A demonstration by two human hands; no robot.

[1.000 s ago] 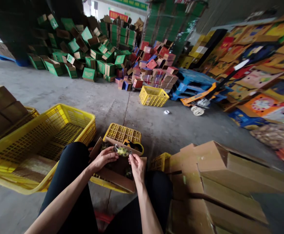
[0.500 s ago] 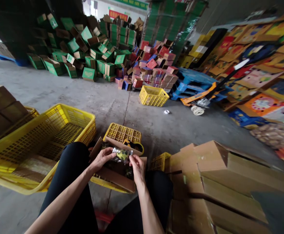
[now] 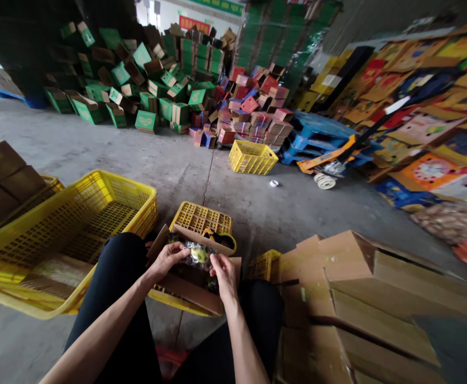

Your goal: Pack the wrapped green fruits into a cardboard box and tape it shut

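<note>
Between my hands is a small clear plastic packet (image 3: 198,255) with something yellow-green and dark inside; its exact kind I cannot make out. My left hand (image 3: 172,260) pinches its left end, and my right hand (image 3: 223,271) pinches the right end. Under them an open cardboard box (image 3: 189,294) holds more dark wrapped pieces, partly hidden by my hands. The box rests on an upturned yellow plastic crate (image 3: 201,216). Just behind the box, a yellow and black tape dispenser (image 3: 220,240) lies on the crate.
A large yellow crate (image 3: 109,184) with cardboard inside stands at my left. Flattened-looking brown cartons (image 3: 349,282) are piled at my right. Ahead are a small yellow crate (image 3: 253,158), a white roll (image 3: 274,183), an orange pallet jack (image 3: 329,160) and heaps of green boxes (image 3: 145,121).
The packet has turned a little between my fingers, showing more of the yellow-green inside. My right hand has shifted slightly left; the surroundings look the same.
</note>
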